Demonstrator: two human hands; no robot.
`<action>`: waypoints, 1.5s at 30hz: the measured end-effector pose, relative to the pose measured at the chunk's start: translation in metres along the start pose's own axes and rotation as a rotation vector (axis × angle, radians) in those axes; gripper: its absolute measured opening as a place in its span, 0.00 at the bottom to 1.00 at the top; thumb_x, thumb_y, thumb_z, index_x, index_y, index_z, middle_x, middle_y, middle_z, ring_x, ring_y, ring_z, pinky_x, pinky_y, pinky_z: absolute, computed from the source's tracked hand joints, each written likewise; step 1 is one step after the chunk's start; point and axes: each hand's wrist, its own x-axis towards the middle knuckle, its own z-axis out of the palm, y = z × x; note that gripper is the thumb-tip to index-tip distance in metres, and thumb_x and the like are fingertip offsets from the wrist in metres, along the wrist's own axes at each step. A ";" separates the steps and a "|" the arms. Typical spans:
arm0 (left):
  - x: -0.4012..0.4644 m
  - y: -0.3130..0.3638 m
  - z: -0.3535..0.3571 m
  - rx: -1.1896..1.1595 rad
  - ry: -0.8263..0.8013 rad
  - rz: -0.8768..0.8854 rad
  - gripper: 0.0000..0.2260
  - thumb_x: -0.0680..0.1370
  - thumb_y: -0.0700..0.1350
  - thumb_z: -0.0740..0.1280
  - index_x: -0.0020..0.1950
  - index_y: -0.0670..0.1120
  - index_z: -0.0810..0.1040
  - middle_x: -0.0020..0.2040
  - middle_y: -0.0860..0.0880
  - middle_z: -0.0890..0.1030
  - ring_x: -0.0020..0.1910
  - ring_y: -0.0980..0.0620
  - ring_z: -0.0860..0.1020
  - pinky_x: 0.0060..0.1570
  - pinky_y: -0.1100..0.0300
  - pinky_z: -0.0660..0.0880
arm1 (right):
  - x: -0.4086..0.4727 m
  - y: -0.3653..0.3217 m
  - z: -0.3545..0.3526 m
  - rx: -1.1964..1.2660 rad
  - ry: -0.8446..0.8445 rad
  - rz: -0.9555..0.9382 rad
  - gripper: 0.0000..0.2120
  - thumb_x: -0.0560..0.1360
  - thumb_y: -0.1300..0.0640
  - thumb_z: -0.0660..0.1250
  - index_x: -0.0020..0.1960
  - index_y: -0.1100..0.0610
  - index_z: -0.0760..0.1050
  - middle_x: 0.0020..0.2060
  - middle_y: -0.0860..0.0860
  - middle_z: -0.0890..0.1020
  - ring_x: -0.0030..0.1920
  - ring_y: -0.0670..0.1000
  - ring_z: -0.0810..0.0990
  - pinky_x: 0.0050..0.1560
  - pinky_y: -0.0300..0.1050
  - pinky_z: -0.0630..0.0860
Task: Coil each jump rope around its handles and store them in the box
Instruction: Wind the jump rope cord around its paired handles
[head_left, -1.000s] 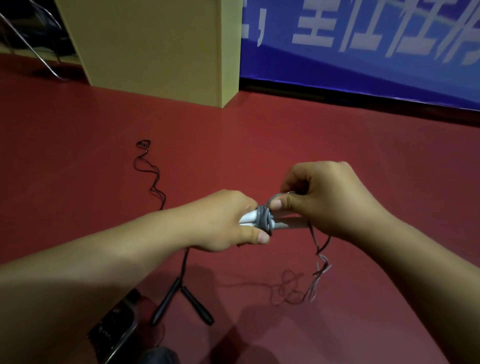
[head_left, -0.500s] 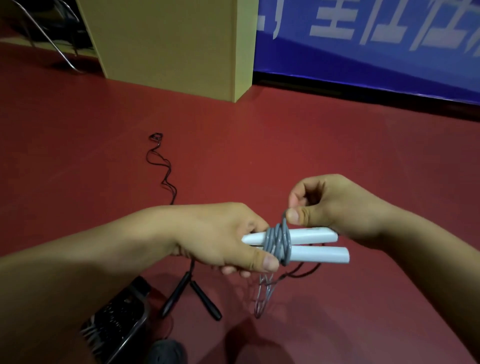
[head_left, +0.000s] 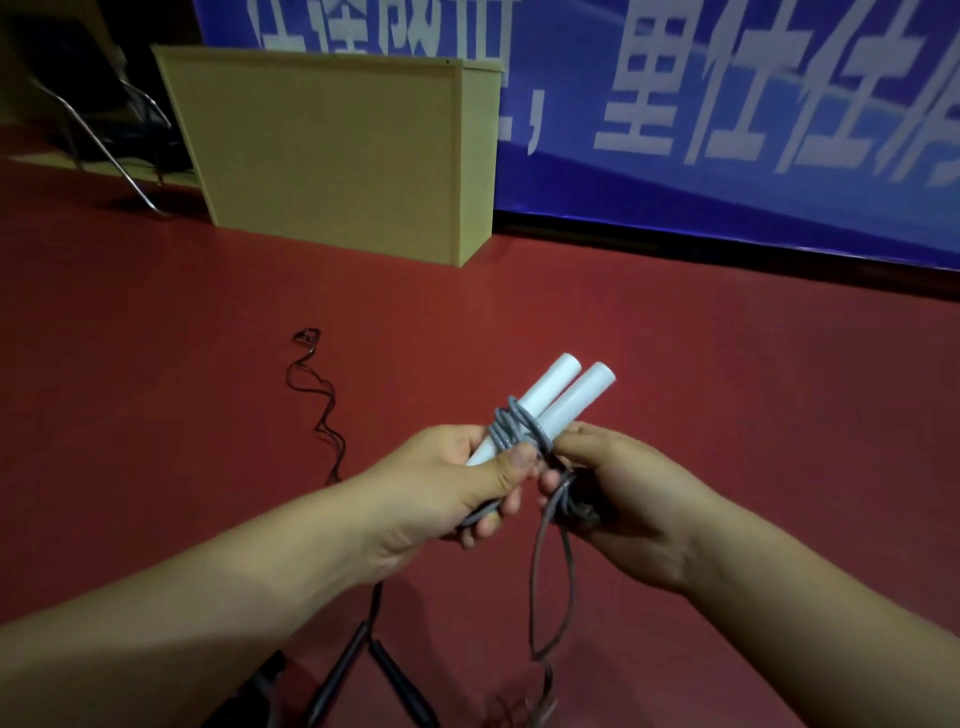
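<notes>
Black handles (head_left: 363, 670) of second rope lie on red floor (head_left: 727, 415) at bottom centre, untouched. Mid-frame, left hand (head_left: 447, 488) grips white handles (head_left: 550, 405) at near ends; long axis points up-right, away. Grey cord (head_left: 519, 428) wraps handles just beyond left thumb. Right hand (head_left: 613, 493) pinches loose cord right beside wraps, slack hanging below. Tan box (head_left: 332, 150) upper left, well apart.

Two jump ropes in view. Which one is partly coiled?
The white-handled rope, held in both hands, grey cord wound round its handles. The black-handled rope lies uncoiled on the floor.
</notes>
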 end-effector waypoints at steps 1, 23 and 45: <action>0.002 0.000 -0.001 -0.012 0.035 0.008 0.17 0.73 0.55 0.66 0.51 0.42 0.76 0.31 0.51 0.76 0.24 0.57 0.70 0.24 0.65 0.66 | 0.000 -0.001 0.002 0.064 0.002 0.035 0.07 0.78 0.63 0.61 0.47 0.59 0.77 0.30 0.51 0.77 0.29 0.46 0.73 0.32 0.40 0.71; 0.016 -0.009 -0.013 0.000 0.356 0.004 0.13 0.79 0.50 0.66 0.50 0.40 0.79 0.29 0.52 0.77 0.24 0.56 0.72 0.23 0.65 0.67 | -0.013 0.008 -0.003 -0.573 0.013 -0.119 0.08 0.75 0.52 0.71 0.48 0.56 0.78 0.34 0.47 0.80 0.26 0.40 0.69 0.27 0.32 0.65; 0.019 -0.028 -0.045 0.268 0.565 0.054 0.09 0.79 0.49 0.68 0.40 0.47 0.76 0.31 0.50 0.79 0.23 0.56 0.72 0.23 0.66 0.68 | -0.029 0.012 0.001 -1.125 0.147 -0.591 0.08 0.79 0.52 0.65 0.44 0.55 0.75 0.29 0.46 0.72 0.33 0.46 0.71 0.34 0.38 0.65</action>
